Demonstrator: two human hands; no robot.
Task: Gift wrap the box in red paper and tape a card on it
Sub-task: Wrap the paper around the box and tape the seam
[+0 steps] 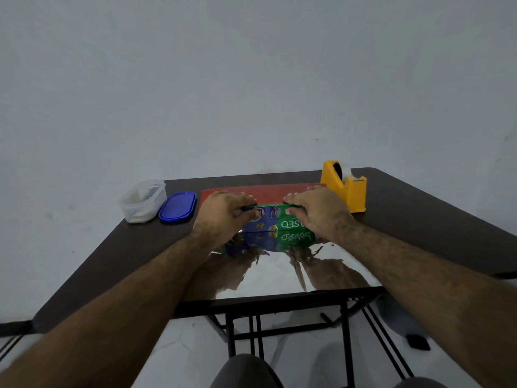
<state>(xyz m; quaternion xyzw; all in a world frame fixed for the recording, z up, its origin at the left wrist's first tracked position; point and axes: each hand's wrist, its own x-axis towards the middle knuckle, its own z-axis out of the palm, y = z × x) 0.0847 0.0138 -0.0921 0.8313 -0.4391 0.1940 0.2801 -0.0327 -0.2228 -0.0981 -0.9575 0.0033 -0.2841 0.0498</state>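
Dark table [419,219] noted first, carrying a sheet of wrapping paper [279,273] laid silver, mirror-like side up, its red face seen only at the far strip [268,191] beyond the hands; the box [272,219], blue and green printed, is set on the sheet toward its far end, roughly centred between the sheet's side edges. Step in hand is judged to be the squaring of the box on the paper before the first fold; it would be done well if the box's long edges are kept parallel to the sheet's far edge and enough paper is left on both sides to meet over the top, with the slick foil held from sliding. Both forearms are stretched forward from the near edge, converging on the box. Left hand [223,211] is laid over the box's left end, fingers curled over its far top edge, thumb toward the near face; right hand [313,205] mirrors it on the right end, so each grip is closed on the box. Yellow tape dispenser [345,189] stands just right of the paper; no card is made out
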